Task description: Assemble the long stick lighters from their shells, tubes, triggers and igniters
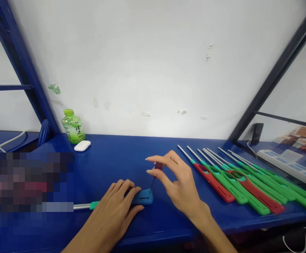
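Observation:
A blue-handled lighter (145, 197) with a green collar and a metal tube lies on the blue table, its tube pointing left. My left hand (121, 202) is closed over its handle and holds it down; the middle of the handle is hidden under the fingers. My right hand (177, 181) pinches the dark red grip of a small screwdriver (158, 166) between thumb and index finger. The thin shaft slants down to the right end of the blue handle, where its tip touches near the corner.
Several green and red lighters (247, 182) lie in a row at the right. A green bottle (73, 127) and a white case (82, 146) stand at the back left of the blue table (116, 154). Blurred squares cover the left side.

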`<act>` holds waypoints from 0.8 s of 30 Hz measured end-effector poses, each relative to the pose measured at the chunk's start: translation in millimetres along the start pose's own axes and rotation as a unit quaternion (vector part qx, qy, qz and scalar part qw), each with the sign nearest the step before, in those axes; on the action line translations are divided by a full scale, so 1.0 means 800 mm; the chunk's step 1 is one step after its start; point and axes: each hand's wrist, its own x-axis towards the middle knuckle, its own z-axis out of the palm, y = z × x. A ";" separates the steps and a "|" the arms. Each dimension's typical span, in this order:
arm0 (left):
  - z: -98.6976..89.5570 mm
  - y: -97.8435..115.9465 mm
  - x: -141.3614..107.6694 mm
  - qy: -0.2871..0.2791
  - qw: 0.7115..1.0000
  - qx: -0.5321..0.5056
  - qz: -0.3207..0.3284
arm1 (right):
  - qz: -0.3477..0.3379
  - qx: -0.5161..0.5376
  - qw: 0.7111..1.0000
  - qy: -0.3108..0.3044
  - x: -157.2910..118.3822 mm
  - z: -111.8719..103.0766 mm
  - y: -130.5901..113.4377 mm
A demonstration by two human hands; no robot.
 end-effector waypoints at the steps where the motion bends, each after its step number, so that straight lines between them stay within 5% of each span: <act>1: 0.001 -0.001 -0.001 -0.001 1.000 0.000 0.000 | -0.005 -0.020 1.000 0.010 0.000 0.000 -0.002; 7: 0.003 0.000 0.000 -0.010 1.000 -0.005 -0.004 | -0.013 0.065 0.996 -0.062 0.003 -0.005 -0.011; 13: 0.001 0.001 0.000 -0.014 1.000 -0.013 -0.010 | -0.004 -0.014 0.999 0.034 -0.002 -0.003 -0.017; 18: -0.001 -0.001 0.001 -0.017 1.000 -0.017 -0.012 | 0.029 0.075 0.993 -0.088 0.001 -0.012 -0.023; 24: 0.001 -0.003 0.002 -0.020 0.999 -0.022 -0.015 | 0.057 -0.014 0.998 -0.008 0.003 -0.011 -0.023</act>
